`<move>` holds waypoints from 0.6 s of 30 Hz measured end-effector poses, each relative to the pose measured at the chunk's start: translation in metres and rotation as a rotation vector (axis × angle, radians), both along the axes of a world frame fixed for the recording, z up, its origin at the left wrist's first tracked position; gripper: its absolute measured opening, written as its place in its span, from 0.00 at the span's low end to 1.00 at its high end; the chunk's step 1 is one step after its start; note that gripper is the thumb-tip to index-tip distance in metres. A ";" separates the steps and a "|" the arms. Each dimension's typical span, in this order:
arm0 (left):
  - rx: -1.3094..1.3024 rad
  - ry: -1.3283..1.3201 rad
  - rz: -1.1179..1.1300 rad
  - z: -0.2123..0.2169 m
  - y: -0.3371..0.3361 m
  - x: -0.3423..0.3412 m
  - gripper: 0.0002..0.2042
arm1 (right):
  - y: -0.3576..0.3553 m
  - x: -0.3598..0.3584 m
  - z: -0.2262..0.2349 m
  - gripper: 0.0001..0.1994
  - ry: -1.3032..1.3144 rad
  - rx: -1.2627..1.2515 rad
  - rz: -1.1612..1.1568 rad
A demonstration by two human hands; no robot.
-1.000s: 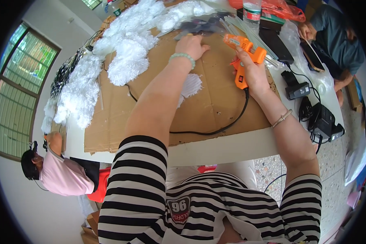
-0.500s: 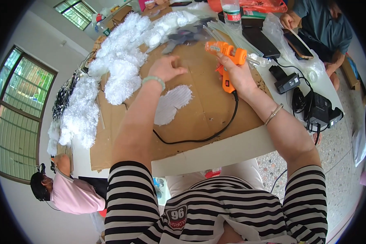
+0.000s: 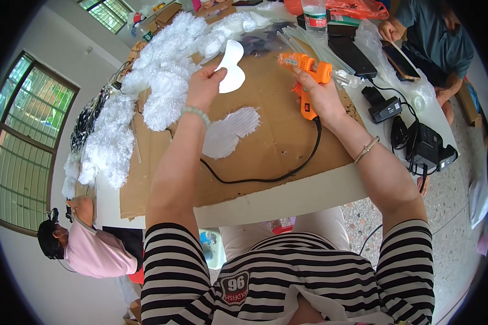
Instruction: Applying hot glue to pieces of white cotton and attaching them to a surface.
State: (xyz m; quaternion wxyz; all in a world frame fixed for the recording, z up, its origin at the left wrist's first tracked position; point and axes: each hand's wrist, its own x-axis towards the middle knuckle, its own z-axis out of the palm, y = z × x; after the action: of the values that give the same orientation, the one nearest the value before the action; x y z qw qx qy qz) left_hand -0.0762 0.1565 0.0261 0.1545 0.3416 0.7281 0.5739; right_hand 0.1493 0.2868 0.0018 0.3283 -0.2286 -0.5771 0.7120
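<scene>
Between the thumb and fingers of my left hand (image 3: pixel 205 86) is a smooth white cutout (image 3: pixel 233 67) with two rounded lobes, raised above the cardboard. My right hand (image 3: pixel 321 97) is wrapped round the handle of an orange hot glue gun (image 3: pixel 308 81), its nozzle pointing left. A black cord runs from the handle's base across the cardboard. Below my left hand, near its wrist, lies a white ribbed fabric piece (image 3: pixel 230 132) with frayed edges, flat on the brown cardboard (image 3: pixel 276 141).
Fluffy white tinsel bundles (image 3: pixel 165 81) fill the table's left side. Clear glue sticks (image 3: pixel 314 46), a bottle (image 3: pixel 315 16), a phone (image 3: pixel 400 60) and black chargers (image 3: pixel 425 143) lie to the right. One person sits at far right, another in pink (image 3: pixel 100 249) at lower left.
My left hand has gone from empty above the cardboard to holding the white cutout, and has shifted slightly left. The glue gun stays in my right hand, nearly still.
</scene>
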 end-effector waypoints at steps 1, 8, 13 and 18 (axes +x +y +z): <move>0.025 -0.070 -0.029 0.008 -0.008 0.013 0.08 | 0.003 0.001 -0.003 0.15 0.011 0.033 -0.014; 0.110 -0.229 -0.121 0.009 -0.066 0.018 0.10 | 0.002 -0.006 -0.009 0.14 -0.021 0.049 0.003; 0.210 -0.112 -0.107 0.016 -0.096 0.025 0.13 | 0.005 -0.004 -0.010 0.13 -0.015 0.122 -0.005; 0.045 0.196 -0.115 0.005 -0.112 0.019 0.14 | 0.001 -0.005 -0.007 0.13 -0.028 0.130 0.015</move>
State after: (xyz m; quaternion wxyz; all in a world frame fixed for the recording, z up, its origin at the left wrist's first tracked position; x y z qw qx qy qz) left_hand -0.0571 0.0442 0.0316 0.1077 0.4404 0.7060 0.5441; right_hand 0.1441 0.2874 -0.0049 0.3291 -0.2124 -0.6282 0.6723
